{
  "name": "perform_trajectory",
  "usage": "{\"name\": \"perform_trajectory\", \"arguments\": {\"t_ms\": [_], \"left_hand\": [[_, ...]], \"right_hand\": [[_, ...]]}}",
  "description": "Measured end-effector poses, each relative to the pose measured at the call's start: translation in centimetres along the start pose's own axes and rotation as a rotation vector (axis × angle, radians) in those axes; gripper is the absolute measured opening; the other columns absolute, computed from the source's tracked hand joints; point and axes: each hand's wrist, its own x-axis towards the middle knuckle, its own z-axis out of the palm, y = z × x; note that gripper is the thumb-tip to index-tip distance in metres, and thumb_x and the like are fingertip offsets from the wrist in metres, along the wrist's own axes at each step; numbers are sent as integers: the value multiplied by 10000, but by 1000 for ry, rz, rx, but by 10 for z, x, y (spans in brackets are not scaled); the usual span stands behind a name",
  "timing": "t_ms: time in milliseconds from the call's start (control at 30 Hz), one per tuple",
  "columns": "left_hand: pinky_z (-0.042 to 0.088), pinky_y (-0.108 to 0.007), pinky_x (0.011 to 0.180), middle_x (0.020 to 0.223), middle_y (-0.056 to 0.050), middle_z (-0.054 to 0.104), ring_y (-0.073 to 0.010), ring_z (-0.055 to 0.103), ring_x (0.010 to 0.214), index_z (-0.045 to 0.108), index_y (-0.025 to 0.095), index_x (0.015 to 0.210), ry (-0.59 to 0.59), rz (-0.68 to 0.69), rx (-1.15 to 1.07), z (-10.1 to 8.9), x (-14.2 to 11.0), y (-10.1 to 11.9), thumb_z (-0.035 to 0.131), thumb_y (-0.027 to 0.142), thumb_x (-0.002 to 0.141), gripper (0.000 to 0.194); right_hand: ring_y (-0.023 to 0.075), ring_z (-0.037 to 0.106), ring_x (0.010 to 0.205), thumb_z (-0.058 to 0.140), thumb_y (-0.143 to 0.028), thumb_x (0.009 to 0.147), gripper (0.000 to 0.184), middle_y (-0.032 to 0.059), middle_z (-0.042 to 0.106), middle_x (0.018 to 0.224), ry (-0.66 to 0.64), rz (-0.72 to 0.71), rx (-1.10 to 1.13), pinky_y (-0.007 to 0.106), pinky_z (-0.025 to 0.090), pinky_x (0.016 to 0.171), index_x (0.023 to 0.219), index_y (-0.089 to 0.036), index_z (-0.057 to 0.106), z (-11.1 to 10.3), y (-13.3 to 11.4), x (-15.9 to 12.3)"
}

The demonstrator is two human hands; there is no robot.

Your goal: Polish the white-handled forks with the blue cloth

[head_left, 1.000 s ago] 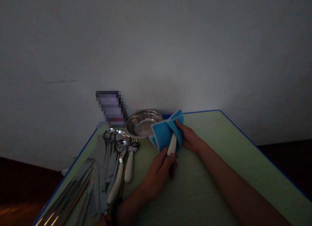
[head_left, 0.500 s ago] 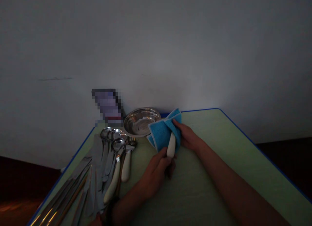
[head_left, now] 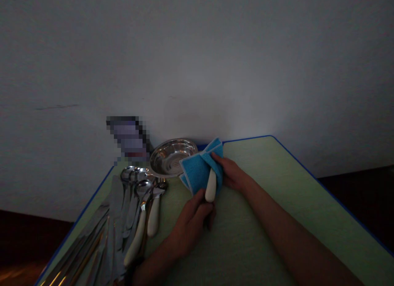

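Observation:
My left hand (head_left: pixel 193 218) is closed around the lower end of a utensil with a cream handle (head_left: pixel 211 186), which points up and away from me. The utensil's head is hidden inside a folded blue cloth (head_left: pixel 197 171), so its kind does not show. My right hand (head_left: pixel 230 173) grips the cloth from the right side, thumb on top, wrapping it about the utensil. Both hands are above the table, just in front of a shiny steel bowl (head_left: pixel 172 158).
Left of my hands lie several spoons (head_left: pixel 143 189), a cream-handled utensil (head_left: pixel 153 216) and a spread of long metal cutlery (head_left: pixel 83 249). A blurred-out phone-like device (head_left: pixel 129 138) leans on the wall (head_left: pixel 197 64). The light green table (head_left: pixel 261 158) has a blue edge.
The view has shifted slightly, so everything on the table appears a little further left. Both hands keep the same hold on the cloth and the cream-handled utensil.

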Motion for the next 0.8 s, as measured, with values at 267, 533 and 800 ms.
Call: {"name": "perform_trajectory", "arguments": {"t_ms": [267,533,800], "left_hand": [[347,-226,505,547,36,461,-111,436,509,457,175,682,51,-53,136,-1,2,4,429,373,863,270],[304,-225,471,488,44,414,-99,379,459,426,185,570,7,-16,151,-4,1,0,366,367,867,353],[291,-239,461,436,36,390,-99,356,428,420,182,517,2,-25,-16,-7,1,-5,340,398,863,415]], "right_hand": [[183,648,831,609,-373,764,280,49,701,843,-53,-36,-4,357,484,846,951,-166,617,0,1,-3],[188,641,811,567,-528,744,367,36,694,772,52,-84,-40,342,489,814,866,-186,622,1,6,0],[196,629,839,525,-587,740,438,65,694,796,83,-43,41,337,489,797,864,-177,618,-1,3,3]]}}
